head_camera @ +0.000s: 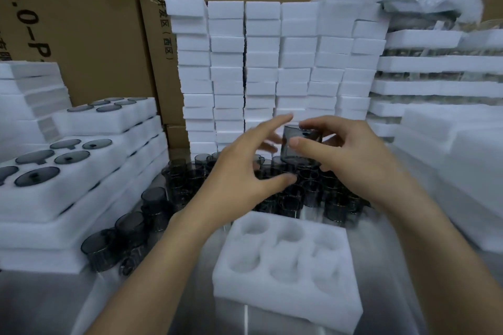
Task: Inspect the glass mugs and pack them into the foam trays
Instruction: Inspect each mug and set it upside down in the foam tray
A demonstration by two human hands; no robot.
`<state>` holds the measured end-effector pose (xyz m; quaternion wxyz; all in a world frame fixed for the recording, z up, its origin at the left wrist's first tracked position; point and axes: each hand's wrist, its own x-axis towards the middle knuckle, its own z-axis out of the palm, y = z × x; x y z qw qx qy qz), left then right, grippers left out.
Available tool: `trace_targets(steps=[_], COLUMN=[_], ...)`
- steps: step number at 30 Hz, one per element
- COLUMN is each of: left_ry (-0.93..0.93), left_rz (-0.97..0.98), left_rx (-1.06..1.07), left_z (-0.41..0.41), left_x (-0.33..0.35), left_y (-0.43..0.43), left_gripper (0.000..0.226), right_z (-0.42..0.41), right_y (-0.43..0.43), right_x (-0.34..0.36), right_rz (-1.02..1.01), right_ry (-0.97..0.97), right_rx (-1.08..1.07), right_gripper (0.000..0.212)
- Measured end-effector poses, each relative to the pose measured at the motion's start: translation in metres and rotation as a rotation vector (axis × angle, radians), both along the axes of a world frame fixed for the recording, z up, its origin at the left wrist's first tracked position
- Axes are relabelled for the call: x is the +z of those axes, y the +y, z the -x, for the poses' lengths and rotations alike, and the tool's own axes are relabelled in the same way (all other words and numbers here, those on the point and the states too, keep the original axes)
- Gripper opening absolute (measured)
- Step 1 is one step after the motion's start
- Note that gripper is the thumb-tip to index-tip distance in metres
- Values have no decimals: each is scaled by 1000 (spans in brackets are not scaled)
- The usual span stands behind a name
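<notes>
Our right hand has one smoky glass mug up in the air. The thumb presses on its near wall and the fingers curl over the rim from behind. The mug sits upright in that pinch, above the crowd of loose mugs standing on the tabletop.

Our left hand comes in just beside it, fingers spread wide and gripping nothing. The fingertips blur, so we can't tell whether they touch the glass.

Nearest to us lies a white foam tray with six round pockets, all showing bare foam. It sits in front of the loose mugs and below the lifted one.

Off to the left, stacked trays carry dark round lids in their pockets, and a few more mugs stand along their edge. Behind everything rises a wall of foam blocks, with cardboard boxes behind that. On the right we see foam layers piled with glassware between them.
</notes>
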<state>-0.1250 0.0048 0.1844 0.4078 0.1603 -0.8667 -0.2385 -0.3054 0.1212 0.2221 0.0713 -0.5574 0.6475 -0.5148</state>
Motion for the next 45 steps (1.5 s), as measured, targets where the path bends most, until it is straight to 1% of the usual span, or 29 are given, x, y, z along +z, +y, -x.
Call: trace_targets(steps=[3,5,7,10,13,16,20,22,24,28,34,39,42,45], left_ry=[-175,-357,-475,-499,-545,-593,-649,-652,-668,-714,-737,-713,-695,-686], left_rz=[-122,-164,-190,-193,-124,10,186,229,253,206,164,170,136,118], left_rx=[19,55,65,98,208,311,422,444,460,503,524,530,524,520], left_z=[-8,-21,-33,-40,-41,-45,-47,-47,-48,-50,-49,-47,-47,-47], left_x=[-44,-80,-105,-113,-107,-99,-88,-87,-86,-80,-78,-83,-85,-86], left_y=[-8,-10,-8,-7,0,10,19,21,22,23,26,22,21,21], left_gripper=[72,68,64,68,61,62,56,62,67,68,65,69,68,67], right_z=[17,26,34,38,41,45,49,51,51,48,32,35,39,32], right_y=[3,10,17,23,30,34,37,38,39,42,40,40,41,38], right_x=[-28,-55,-86,-114,-120,-117,-116,-114,-112,-109,-113,-112,-111,-114], right_rz=[-61,-126,-163,-179,-198,-213,-327,-335,-300,-280,-324,-387,-419,-433], right_ry=[-37,-9,-24,-25,7,33,119,113,78,67,138,215,292,392], right_rx=[-48,-62,-86,-118,-97,-75,27,58,73,138,199,176,160,126], right_gripper=[51,38,27,28,32,31,34,36,36,37,49,45,41,47])
